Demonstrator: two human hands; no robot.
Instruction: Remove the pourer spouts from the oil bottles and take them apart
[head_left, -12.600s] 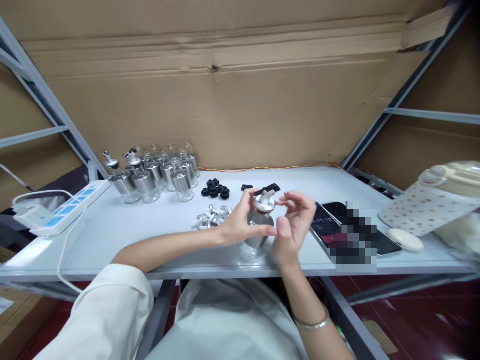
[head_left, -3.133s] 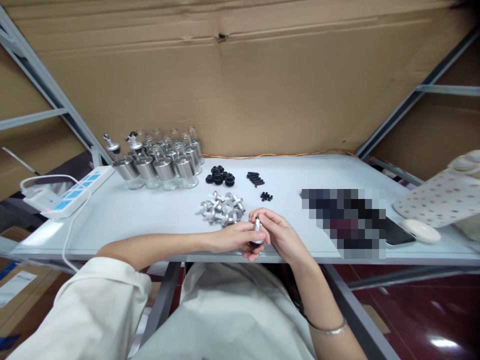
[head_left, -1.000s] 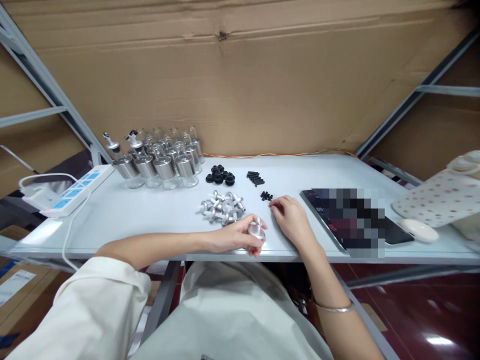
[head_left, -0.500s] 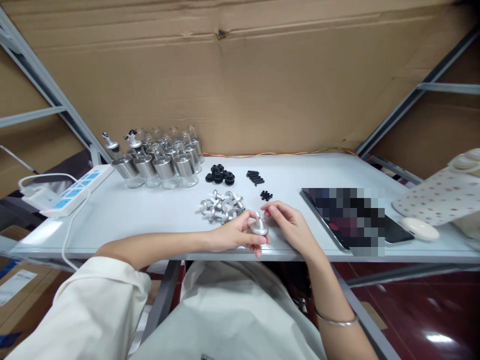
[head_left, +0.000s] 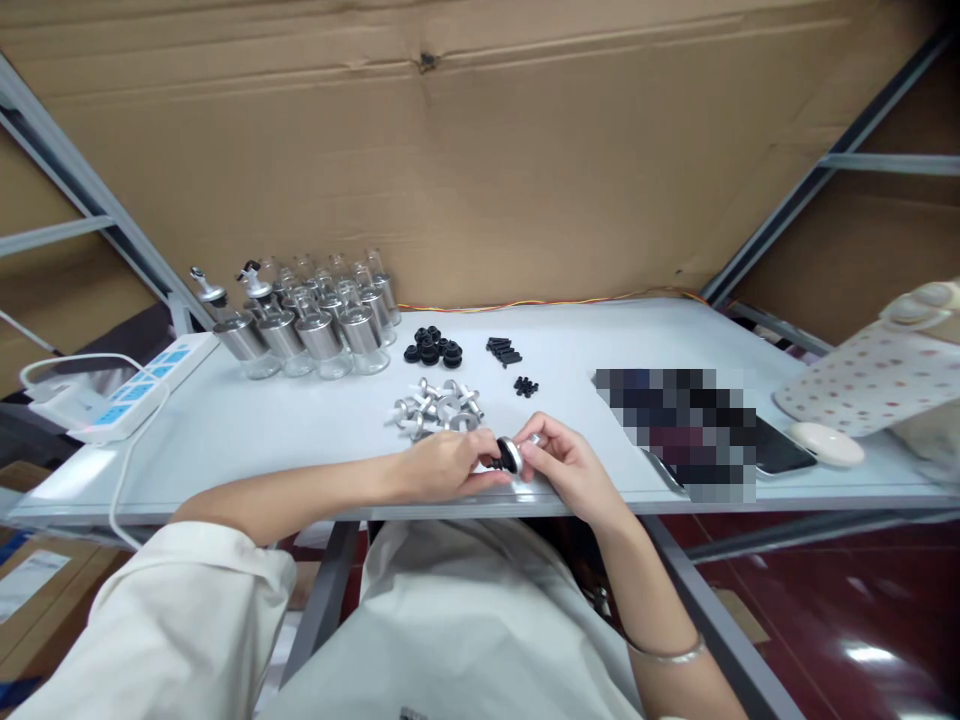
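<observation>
Near the table's front edge, my left hand (head_left: 446, 467) and my right hand (head_left: 570, 465) hold a metal pourer spout (head_left: 514, 456) between them. It lies tilted sideways. The left fingers are closed round its black ridged stopper end, while the right fingers pinch the silver spout end. Just beyond the left hand lies a pile of silver pourer spouts (head_left: 442, 405) with white tubes. Black rubber stoppers (head_left: 431, 350) are heaped behind that pile. To their right are short black tubes (head_left: 504, 351) and small black caps (head_left: 526, 386).
Glass bottles (head_left: 324, 345) with metal bands stand at the back left, two with pourers fitted. A white power strip (head_left: 146, 385) with a cable lies on the left. On the right are a blurred dark device (head_left: 675, 430), a white oval object (head_left: 827, 444) and a spotted container (head_left: 840, 385).
The pourer spout has turned from upright to sideways, its black stopper end now showing at the left. My left hand has shifted onto that end; my right hand has closed on the spout.
</observation>
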